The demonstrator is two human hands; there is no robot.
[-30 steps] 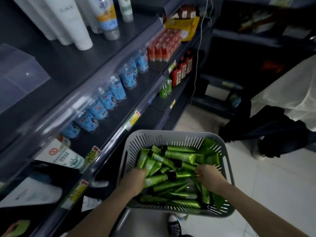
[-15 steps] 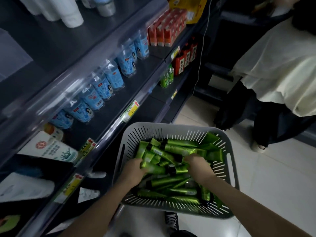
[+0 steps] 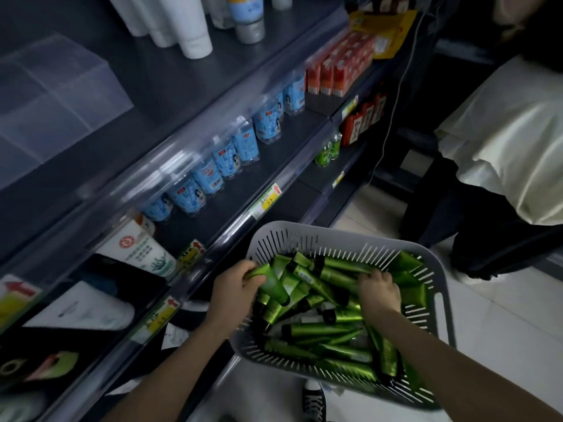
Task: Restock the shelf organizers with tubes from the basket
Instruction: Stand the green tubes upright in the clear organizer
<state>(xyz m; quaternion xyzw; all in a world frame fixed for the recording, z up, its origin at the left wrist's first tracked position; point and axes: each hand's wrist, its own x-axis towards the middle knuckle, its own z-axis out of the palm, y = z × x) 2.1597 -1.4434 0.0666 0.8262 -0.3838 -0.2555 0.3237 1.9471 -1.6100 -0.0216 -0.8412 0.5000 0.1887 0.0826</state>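
A grey slotted basket (image 3: 307, 236) sits low in front of me, full of several green tubes with black caps (image 3: 329, 330). My left hand (image 3: 234, 287) is at the basket's left rim, closed around one green tube (image 3: 271, 283) lifted above the pile. My right hand (image 3: 379, 290) reaches down into the pile at the basket's middle right, fingers curled among the tubes; whether it grips one is hidden. A clear acrylic shelf organizer (image 3: 58, 95) stands on the top shelf at the upper left.
Dark shelves run along the left with white tubes (image 3: 189, 25), blue-labelled bottles (image 3: 225, 159), red cartons (image 3: 338, 68) and yellow price tags (image 3: 265, 202). Another person in a pale top (image 3: 502, 141) stands at the right on the tiled floor. My black shoe (image 3: 313, 400) shows below the basket.
My left hand has moved up to the basket's left rim, raising a green tube out of the pile. My right hand has shifted farther back into the tubes. The view has tilted slightly.
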